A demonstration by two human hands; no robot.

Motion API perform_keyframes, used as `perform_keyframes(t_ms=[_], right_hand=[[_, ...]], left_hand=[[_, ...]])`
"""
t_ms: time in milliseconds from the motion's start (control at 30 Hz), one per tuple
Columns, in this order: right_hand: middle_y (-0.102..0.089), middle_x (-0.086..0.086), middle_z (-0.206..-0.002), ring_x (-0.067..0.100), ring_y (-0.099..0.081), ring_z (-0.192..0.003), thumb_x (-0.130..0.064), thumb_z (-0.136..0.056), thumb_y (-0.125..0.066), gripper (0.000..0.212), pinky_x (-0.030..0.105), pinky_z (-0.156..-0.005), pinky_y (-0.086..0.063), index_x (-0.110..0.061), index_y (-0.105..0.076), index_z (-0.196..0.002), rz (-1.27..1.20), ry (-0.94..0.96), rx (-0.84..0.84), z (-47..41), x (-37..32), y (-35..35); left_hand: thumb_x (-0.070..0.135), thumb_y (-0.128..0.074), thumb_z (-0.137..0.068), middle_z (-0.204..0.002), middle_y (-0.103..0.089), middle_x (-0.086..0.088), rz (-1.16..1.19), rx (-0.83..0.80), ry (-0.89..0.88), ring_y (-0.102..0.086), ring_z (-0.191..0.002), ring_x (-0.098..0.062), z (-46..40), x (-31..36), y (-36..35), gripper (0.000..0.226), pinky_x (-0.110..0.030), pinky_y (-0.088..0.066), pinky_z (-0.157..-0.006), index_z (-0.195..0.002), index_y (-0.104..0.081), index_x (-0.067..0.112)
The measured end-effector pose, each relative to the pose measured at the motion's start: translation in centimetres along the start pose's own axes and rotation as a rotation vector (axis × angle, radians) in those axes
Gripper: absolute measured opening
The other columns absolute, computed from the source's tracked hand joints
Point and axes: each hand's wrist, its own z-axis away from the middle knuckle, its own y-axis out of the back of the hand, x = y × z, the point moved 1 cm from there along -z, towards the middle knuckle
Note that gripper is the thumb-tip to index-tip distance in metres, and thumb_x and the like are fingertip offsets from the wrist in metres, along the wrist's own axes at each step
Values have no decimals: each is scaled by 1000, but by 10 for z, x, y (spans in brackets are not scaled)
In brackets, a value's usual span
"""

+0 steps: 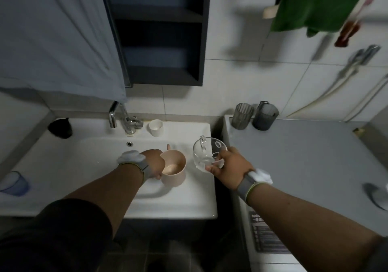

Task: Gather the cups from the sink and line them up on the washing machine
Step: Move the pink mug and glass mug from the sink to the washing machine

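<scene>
My left hand (154, 163) grips a pink cup (175, 167) by its side, over the right part of the white sink (94, 162). My right hand (230, 167) holds a clear glass cup (206, 153) with a handle, tilted, above the gap between the sink and the washing machine (304, 162). Two dark grey cups (242, 116) (265, 115) stand side by side at the back left of the washing machine's grey top. A small white cup (156, 127) stands on the sink ledge beside the faucet (123, 117). A blue cup (15, 183) sits at the sink's left edge.
A black cup-like object (60, 128) rests on the sink's back left corner. A dark open cabinet (159, 30) hangs above the faucet. A green towel (321, 3) and a hose (327, 91) hang on the right wall. A blurred object (375, 194) lies on the washer's right edge.
</scene>
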Motion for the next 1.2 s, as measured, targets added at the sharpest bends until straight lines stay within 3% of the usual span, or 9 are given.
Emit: perform_keyframes(t_ms=[200, 333, 467, 700, 933, 1067, 1167, 1200], right_hand=[[-50, -7, -119, 21, -63, -96, -77, -67, -57, 44, 30, -84, -49, -36, -53, -84, -14, -33, 20, 41, 56, 36], [-50, -5, -122, 22, -63, -96, -78, -66, -55, 49, 29, -84, -48, -35, -54, -89, -30, -90, 40, 57, 81, 51], [-50, -4, -125, 20, -62, -95, -69, -75, -64, 38, 28, -80, -46, -35, -54, -90, -28, -185, 78, 68, 107, 66], [-50, -2, -128, 21, -62, -98, -65, -77, -68, 36, 27, -85, -46, -35, -54, -91, -50, -320, 124, 95, 145, 85], [-51, -2, -129, 22, -62, -101, -64, -77, -68, 35, 30, -87, -49, -35, -54, -91, -43, -410, 151, 118, 190, 102], [-51, 1, -131, 24, -62, -102, -60, -79, -70, 35, 30, -90, -47, -30, -58, -94, -60, -396, 142, 111, 232, 123], [-49, 2, -132, 24, -61, -103, -57, -81, -71, 34, 26, -90, -44, -28, -58, -95, -70, -362, 140, 101, 254, 135], [-49, 2, -132, 24, -60, -104, -56, -81, -71, 35, 26, -90, -43, -27, -59, -96, -74, -340, 120, 98, 266, 142]], left_hand=[[4, -51, -82, -78, -76, -8, 11, -14, -56, -73, -82, -29, 25, 58, -27, 24, -37, -57, -78, -94, -73, 7], [0, -50, -84, -85, -77, -12, -13, -38, -84, -73, -85, -31, 30, 97, -41, 27, -38, -57, -83, -103, -69, 4], [0, -43, -87, -85, -76, -15, -17, -65, -139, -67, -73, -26, 26, 137, -51, 30, -38, -56, -79, -101, -69, 0], [0, -39, -92, -94, -75, -19, -69, -132, -184, -65, -65, -27, 15, 191, -65, 31, -28, -48, -58, -107, -66, -4], [1, -40, -96, -103, -74, -20, -127, -152, -177, -63, -74, -26, 12, 241, -90, 29, -30, -48, -59, -113, -62, -6], [2, -45, -96, -101, -74, -19, -107, -152, -160, -70, -85, -28, 4, 275, -105, 27, -35, -55, -81, -109, -67, -5], [2, -46, -96, -105, -72, -24, -11, -148, -127, -67, -70, -29, -7, 290, -114, 27, -30, -57, -67, -112, -64, -10], [2, -46, -96, -106, -71, -25, 10, -108, -103, -67, -71, -28, -6, 300, -119, 26, -30, -57, -69, -111, -63, -10]])
